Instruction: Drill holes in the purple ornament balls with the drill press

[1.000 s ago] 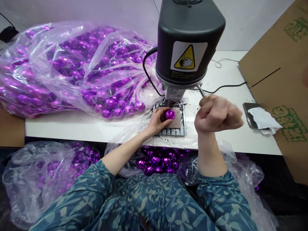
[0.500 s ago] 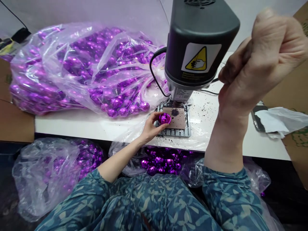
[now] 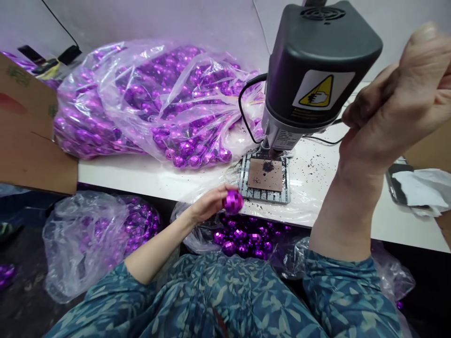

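The fingers (image 3: 222,192) of the left hand (image 3: 207,205) are drawn in around one purple faceted ball (image 3: 233,202), gripping it from its left side. The ball is off the board, held at the front edge of the white table (image 3: 144,180), near the left front corner of the slotted base plate (image 3: 268,196). More purple balls (image 3: 243,236) lie below the edge, with clear plastic (image 3: 294,262) around them. The right hand (image 3: 398,103) is raised in a closed fist at the lever (image 3: 337,121) of the bench drill (image 3: 324,51); only a short stretch of the lever shows, so the fist seems wrapped on its end, though the palm side is hidden.

The step in hand looks like handling the ball away from the drill with the lever up. A light, even hold should serve best, since the shell looks slick and a hard pinch might mark it or shoot it loose. Steady pressure on the lever would guard against the head dropping, and the left fingers belong well clear of the chuck (the yellow warning label (image 3: 323,90) says as much). The brown board (image 3: 256,182) carries dark shavings (image 3: 268,166) near its hole; brushing them off would probably help a ball sit level there.
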`<state>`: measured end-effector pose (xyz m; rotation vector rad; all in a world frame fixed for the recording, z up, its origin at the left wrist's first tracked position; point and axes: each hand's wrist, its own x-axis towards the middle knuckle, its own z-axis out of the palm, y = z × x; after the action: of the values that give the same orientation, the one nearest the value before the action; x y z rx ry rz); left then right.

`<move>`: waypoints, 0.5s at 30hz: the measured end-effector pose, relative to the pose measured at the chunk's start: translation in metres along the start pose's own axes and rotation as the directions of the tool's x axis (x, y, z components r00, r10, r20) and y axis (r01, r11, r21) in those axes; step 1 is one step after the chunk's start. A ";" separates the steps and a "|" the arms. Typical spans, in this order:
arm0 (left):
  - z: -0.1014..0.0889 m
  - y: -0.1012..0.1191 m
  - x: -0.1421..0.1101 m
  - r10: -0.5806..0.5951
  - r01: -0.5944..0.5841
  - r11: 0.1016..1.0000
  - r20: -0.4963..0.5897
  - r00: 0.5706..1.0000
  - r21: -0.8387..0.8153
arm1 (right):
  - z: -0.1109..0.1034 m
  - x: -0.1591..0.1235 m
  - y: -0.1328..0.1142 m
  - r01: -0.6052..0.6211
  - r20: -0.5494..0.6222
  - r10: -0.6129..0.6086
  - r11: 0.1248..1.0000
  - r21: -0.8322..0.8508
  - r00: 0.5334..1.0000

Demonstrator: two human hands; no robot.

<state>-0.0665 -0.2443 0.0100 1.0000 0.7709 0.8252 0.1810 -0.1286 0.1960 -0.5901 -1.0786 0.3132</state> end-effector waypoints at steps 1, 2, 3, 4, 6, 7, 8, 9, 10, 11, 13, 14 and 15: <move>-0.004 0.002 -0.008 -0.033 0.012 0.978 0.096 0.995 0.210 | 0.000 0.000 0.002 0.021 0.002 -0.021 1.000 0.014 1.000; -0.007 0.004 -0.016 -0.088 0.001 0.908 0.188 0.978 0.419 | -0.001 0.001 0.003 0.047 -0.001 -0.047 0.998 0.034 0.999; -0.009 0.008 -0.022 -0.148 -0.031 0.809 0.253 0.956 0.588 | -0.001 0.001 0.005 0.067 -0.005 -0.067 0.996 0.052 0.998; -0.010 0.012 -0.025 -0.184 -0.070 0.714 0.283 0.941 0.696 | 0.000 0.002 0.007 0.086 -0.010 -0.085 0.994 0.068 0.996; -0.011 0.022 -0.024 -0.136 -0.121 0.619 0.258 0.957 0.776 | 0.000 0.002 0.008 0.100 -0.022 -0.099 0.992 0.079 0.995; -0.012 0.028 -0.017 -0.056 -0.141 0.615 0.222 0.973 0.776 | 0.000 0.002 0.008 0.091 -0.021 -0.090 0.993 0.073 0.996; -0.014 0.034 -0.007 0.044 -0.167 0.619 0.178 0.983 0.767 | 0.000 0.001 0.007 0.087 -0.022 -0.086 0.994 0.067 0.996; -0.017 0.040 0.007 0.150 -0.199 0.619 0.134 0.980 0.760 | 0.000 0.001 0.006 0.079 -0.018 -0.078 0.995 0.059 0.997; -0.022 0.047 0.025 0.248 -0.232 0.607 0.097 0.964 0.760 | 0.000 0.000 0.006 0.076 -0.021 -0.075 0.996 0.055 0.997; -0.027 0.053 0.046 0.327 -0.255 0.588 0.063 0.943 0.768 | 0.000 0.000 0.005 0.072 -0.021 -0.071 0.996 0.054 0.997; -0.041 0.065 0.095 0.422 -0.252 0.511 0.015 0.907 0.822 | 0.000 -0.001 0.005 0.068 -0.025 -0.067 0.995 0.066 0.997; -0.049 0.070 0.121 0.457 -0.243 0.474 -0.001 0.890 0.847 | -0.001 -0.001 0.006 0.064 -0.029 -0.062 0.995 0.071 0.998; -0.057 0.073 0.147 0.485 -0.240 0.446 -0.008 0.874 0.862 | -0.001 0.000 0.007 0.056 -0.037 -0.053 0.996 0.072 0.998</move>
<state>-0.0621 -0.0719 0.0331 2.0467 1.2653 0.9762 0.1824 -0.1237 0.1911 -0.4986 -1.0439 0.2923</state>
